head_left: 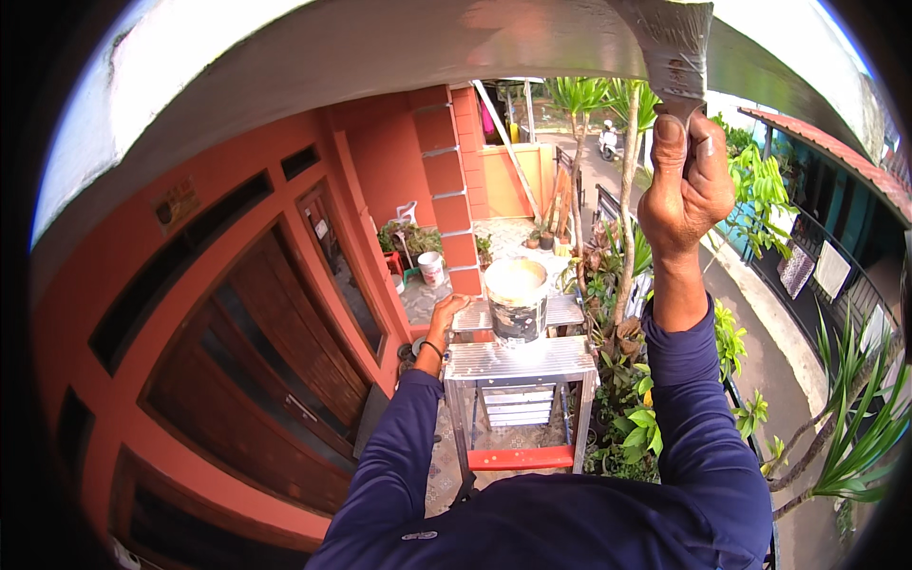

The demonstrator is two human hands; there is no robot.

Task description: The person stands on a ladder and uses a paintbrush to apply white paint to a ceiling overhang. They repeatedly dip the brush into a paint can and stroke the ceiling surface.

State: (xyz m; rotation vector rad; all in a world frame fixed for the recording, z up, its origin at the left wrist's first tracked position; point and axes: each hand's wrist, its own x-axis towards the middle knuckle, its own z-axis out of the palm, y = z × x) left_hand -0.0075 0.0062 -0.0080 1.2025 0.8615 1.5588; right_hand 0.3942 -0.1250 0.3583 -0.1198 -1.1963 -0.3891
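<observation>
A: Where is the paintbrush (674, 62)?
B: Toward 1 o'clock, in the right hand (688, 195). Thumb and fingers clamp on its handle; the bristles rise at 12 o'clock from them, by the overhang (427, 57).
A: And the left hand (450, 312)?
B: Near the centre, at the left edge of the ladder (521, 356). One cannot tell how tightly its fingers close.
A: What stands beside it?
B: A paint-smeared pail (518, 318), at 3 o'clock from that hand, with something pale and creamy inside.
A: Any writing?
B: A small plaque (177, 205) hangs between 9 and 10 o'clock, too small to read. Farther off, toward 11 o'clock, a white bucket (430, 270) bears blurred reddish marks; its contents cannot be told.
</observation>
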